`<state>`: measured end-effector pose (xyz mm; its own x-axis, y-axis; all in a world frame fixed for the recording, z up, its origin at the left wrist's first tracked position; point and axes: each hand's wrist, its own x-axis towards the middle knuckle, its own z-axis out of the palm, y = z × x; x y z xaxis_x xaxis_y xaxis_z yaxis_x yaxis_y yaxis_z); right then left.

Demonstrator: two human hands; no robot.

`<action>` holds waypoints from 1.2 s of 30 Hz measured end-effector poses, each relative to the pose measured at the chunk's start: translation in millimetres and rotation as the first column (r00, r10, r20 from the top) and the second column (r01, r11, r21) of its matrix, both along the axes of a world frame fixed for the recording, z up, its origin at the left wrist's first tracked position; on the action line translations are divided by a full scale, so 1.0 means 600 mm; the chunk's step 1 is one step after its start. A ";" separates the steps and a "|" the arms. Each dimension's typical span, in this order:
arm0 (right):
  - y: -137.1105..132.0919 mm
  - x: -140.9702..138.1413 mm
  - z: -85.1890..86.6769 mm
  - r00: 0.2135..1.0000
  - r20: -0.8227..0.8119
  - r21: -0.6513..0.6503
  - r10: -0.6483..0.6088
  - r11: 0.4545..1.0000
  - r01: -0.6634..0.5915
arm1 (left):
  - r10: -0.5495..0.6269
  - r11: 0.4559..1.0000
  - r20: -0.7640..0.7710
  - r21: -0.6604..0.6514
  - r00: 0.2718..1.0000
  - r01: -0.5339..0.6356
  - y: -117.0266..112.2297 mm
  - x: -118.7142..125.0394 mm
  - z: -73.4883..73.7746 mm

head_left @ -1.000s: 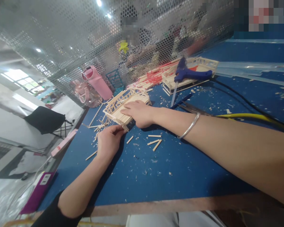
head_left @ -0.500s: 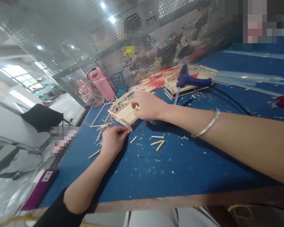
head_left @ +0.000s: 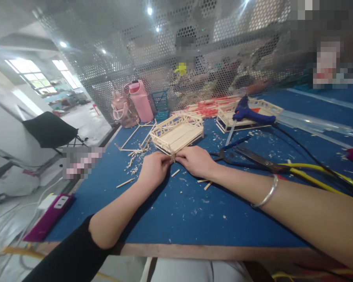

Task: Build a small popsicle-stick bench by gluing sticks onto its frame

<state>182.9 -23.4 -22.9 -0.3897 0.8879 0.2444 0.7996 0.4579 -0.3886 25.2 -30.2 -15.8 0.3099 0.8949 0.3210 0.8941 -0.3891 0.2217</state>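
The stick-built model [head_left: 178,137] sits on the blue tabletop [head_left: 176,223], directly ahead of the person, its near corner pointing toward them. The grip of the left hand [head_left: 154,168] is closed at this corner, thumb and fingers pinching the corner post from the left. The grip of the right hand [head_left: 197,161] is closed on the same post from the right; the fingertips of both hands nearly meet. Short cut sticks [head_left: 125,183] and shavings lie around the hands. To the right of the model, a blue glue gun [head_left: 254,114] rests on a second stick model [head_left: 222,120]. Yellow-handled cutters [head_left: 257,159] lie beyond the right forearm. A pink bottle [head_left: 142,103] stands behind the model.
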 end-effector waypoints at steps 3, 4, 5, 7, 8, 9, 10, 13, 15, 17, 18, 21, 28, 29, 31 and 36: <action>-0.001 0.001 0.001 1.000 0.010 -0.003 -0.002 1.000 0.002 | -0.007 1.000 -0.030 0.015 1.000 0.008 -0.003 0.002 0.000; -0.001 0.001 0.001 1.000 0.012 -0.002 -0.002 1.000 0.002 | -0.005 1.000 -0.044 0.019 0.999 0.005 -0.005 0.003 0.000; -0.001 0.001 0.001 1.000 0.014 -0.001 -0.001 1.000 0.001 | -0.001 1.000 -0.057 0.021 0.998 0.002 -0.006 0.004 0.001; -0.001 0.001 -0.001 1.000 0.014 0.005 0.001 1.000 -0.001 | 0.004 1.000 -0.080 0.015 0.997 -0.003 -0.009 0.006 0.001; -0.001 0.000 -0.001 1.000 0.014 0.009 0.002 1.000 -0.002 | 0.006 1.000 -0.088 0.010 0.996 -0.005 -0.010 0.007 0.001; -0.001 0.000 -0.002 1.000 0.014 0.011 0.001 1.000 -0.001 | 0.007 1.000 -0.096 0.006 0.995 -0.007 -0.010 0.008 0.001; -0.002 0.000 -0.002 1.000 0.015 0.013 0.001 1.000 -0.001 | 0.010 1.000 -0.103 0.004 0.995 -0.009 -0.010 0.008 0.001; -0.002 -0.001 -0.003 1.000 0.006 0.016 0.003 1.000 -0.003 | 0.011 1.000 -0.121 0.005 0.993 -0.011 -0.009 0.010 0.000; -0.002 -0.001 -0.003 1.000 -0.004 0.016 0.005 1.000 -0.005 | 0.008 1.000 -0.123 0.007 0.992 -0.007 -0.009 0.011 0.000; -0.002 0.000 -0.004 1.000 -0.010 0.018 0.009 1.000 -0.009 | 0.002 1.000 -0.117 0.001 0.993 -0.002 -0.007 0.012 -0.001; -0.002 0.000 -0.004 1.000 -0.012 0.019 0.013 1.000 -0.013 | 0.000 1.000 -0.109 -0.005 0.994 -0.001 -0.006 0.011 -0.002; -0.002 0.000 -0.005 1.000 -0.012 0.025 0.018 1.000 -0.018 | -0.015 0.999 -0.072 -0.029 0.997 0.013 -0.002 0.009 -0.001; -0.003 -0.001 -0.006 0.999 0.035 0.038 0.006 0.999 -0.007 | 0.088 0.995 0.024 -0.053 0.996 -0.087 0.001 0.003 0.007; -0.003 -0.001 -0.006 0.999 0.039 0.037 0.003 0.999 -0.005 | 0.108 0.993 0.058 -0.049 0.993 -0.105 0.000 0.002 0.008; -0.004 -0.001 -0.005 0.999 0.043 0.035 0.003 0.999 -0.005 | 0.101 0.995 0.098 -0.026 0.990 -0.099 0.000 0.001 0.006; -0.004 0.000 -0.004 0.999 0.041 0.028 0.011 1.000 -0.012 | -0.098 0.994 0.108 0.055 0.989 0.092 0.011 -0.009 -0.003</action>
<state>182.6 -25.9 -25.3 -0.4099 0.8764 0.2527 0.8093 0.4773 -0.3424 20.0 -23.4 -17.8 0.3530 0.8454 0.4008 0.8239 -0.4839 0.2951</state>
